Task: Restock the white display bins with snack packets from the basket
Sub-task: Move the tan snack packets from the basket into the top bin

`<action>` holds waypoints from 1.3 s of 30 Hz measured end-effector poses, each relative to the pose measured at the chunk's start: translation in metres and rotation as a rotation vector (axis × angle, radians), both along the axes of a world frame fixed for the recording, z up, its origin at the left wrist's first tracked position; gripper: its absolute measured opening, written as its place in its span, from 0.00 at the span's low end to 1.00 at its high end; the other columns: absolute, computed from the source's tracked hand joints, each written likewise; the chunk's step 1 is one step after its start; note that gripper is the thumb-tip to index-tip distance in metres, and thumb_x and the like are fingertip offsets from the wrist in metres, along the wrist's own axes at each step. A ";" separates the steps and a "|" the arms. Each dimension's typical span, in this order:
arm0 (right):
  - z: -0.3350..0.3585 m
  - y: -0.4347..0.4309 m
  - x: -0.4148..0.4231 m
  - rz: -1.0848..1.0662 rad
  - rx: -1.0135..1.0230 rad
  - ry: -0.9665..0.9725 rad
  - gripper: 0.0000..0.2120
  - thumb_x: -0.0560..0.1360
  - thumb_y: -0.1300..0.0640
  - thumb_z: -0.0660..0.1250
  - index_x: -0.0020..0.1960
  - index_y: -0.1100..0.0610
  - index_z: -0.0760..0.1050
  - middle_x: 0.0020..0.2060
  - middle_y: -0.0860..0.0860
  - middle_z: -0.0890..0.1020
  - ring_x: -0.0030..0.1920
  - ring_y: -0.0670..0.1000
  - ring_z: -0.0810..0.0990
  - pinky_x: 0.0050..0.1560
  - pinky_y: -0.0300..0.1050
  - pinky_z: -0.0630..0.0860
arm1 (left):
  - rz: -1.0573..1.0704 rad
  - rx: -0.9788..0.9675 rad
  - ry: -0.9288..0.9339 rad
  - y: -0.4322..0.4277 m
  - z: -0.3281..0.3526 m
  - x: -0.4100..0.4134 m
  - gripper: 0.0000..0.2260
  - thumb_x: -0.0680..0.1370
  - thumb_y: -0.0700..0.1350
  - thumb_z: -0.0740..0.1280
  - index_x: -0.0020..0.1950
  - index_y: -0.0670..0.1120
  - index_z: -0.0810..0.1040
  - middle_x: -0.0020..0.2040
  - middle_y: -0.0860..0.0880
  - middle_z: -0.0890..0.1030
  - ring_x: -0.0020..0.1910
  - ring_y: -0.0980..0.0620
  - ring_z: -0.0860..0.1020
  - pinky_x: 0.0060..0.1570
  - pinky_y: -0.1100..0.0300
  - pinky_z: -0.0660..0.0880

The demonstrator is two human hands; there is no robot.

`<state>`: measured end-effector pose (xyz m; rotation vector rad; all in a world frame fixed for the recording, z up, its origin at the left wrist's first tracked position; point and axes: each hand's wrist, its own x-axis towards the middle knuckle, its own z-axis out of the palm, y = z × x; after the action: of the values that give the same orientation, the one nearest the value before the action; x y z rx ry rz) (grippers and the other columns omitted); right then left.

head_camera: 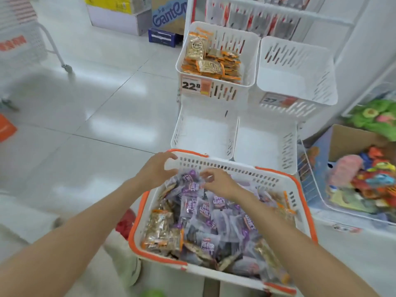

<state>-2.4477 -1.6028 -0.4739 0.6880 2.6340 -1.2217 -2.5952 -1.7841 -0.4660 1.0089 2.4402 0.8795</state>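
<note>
Since the broad white slotted plastic basket with an orange rim (225,165) stood directly below the person, the empty white slotted plastic display bins (203,133) lay straight ahead, just beyond its far wall, and about equally near to both arms. A higher, farther bin (246,50) already held flat orange-edged packets (212,65). Glossy, crinkled, purple-printed film snack packets (205,211) filled the basket in a loose heap, their long axes pointing every way. At its far end the right hand (220,183) pinched one purple packet's edge with curled fingers. The left hand (157,171) curved over the heap beside it, and whether it held anything could not be told.
</note>
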 end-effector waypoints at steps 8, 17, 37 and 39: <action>-0.075 -0.097 -0.011 0.153 -0.247 -0.193 0.22 0.78 0.49 0.69 0.68 0.58 0.72 0.61 0.54 0.78 0.60 0.54 0.77 0.60 0.48 0.74 | 0.037 -0.052 -0.013 -0.062 -0.022 0.008 0.16 0.77 0.48 0.71 0.64 0.53 0.74 0.66 0.51 0.73 0.60 0.55 0.71 0.54 0.58 0.72; -0.015 -0.056 -0.025 -0.305 -0.305 0.337 0.12 0.73 0.66 0.71 0.47 0.55 0.70 0.49 0.51 0.77 0.48 0.50 0.77 0.45 0.38 0.78 | 0.414 0.019 -0.449 -0.046 0.006 0.007 0.31 0.73 0.70 0.63 0.45 0.40 0.80 0.42 0.43 0.83 0.38 0.47 0.80 0.39 0.57 0.77; 0.002 -0.038 -0.052 -0.334 -0.292 0.484 0.03 0.79 0.60 0.66 0.51 0.57 0.78 0.39 0.49 0.83 0.35 0.45 0.81 0.39 0.39 0.79 | 0.484 0.505 -0.814 -0.040 -0.004 -0.011 0.14 0.81 0.35 0.61 0.65 0.49 0.72 0.61 0.41 0.80 0.50 0.45 0.83 0.52 0.52 0.81; 0.016 -0.039 -0.046 -0.315 -0.353 0.480 0.02 0.79 0.62 0.66 0.50 0.59 0.78 0.37 0.49 0.84 0.30 0.44 0.80 0.37 0.39 0.79 | 0.369 0.502 -0.907 -0.029 0.004 0.001 0.09 0.83 0.43 0.62 0.64 0.47 0.72 0.61 0.41 0.80 0.50 0.47 0.83 0.53 0.50 0.80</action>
<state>-2.4933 -1.6419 -0.4584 0.8501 2.5992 -2.1118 -2.5941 -1.8129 -0.4624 0.1559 1.6486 1.6712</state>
